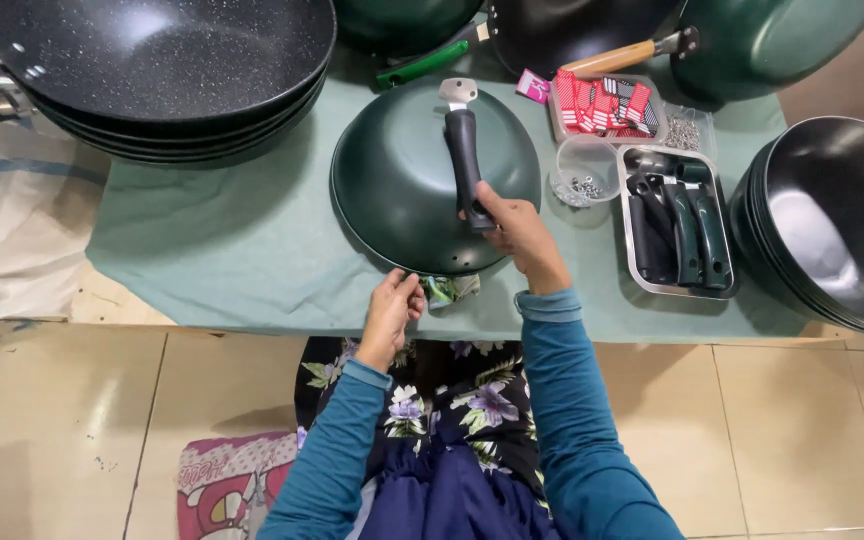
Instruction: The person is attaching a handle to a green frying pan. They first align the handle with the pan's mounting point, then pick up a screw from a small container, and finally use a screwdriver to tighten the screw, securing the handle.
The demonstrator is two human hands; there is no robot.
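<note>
A dark green pan (402, 180) lies upside down on the green-covered table (242, 240). A black handle (465, 150) with a metal bracket rests across the pan's bottom. My right hand (520, 235) grips the near end of this handle. My left hand (392, 305) is at the pan's near rim, fingers closed on a small green piece (449, 290) at the table edge.
A stack of black speckled woks (162, 70) sits at the back left, another stack (832, 220) at the right. A metal tray of handles (677, 225), a clear cup of screws (584, 175) and a tray of red tags (607, 105) stand right of the pan. More pans line the back.
</note>
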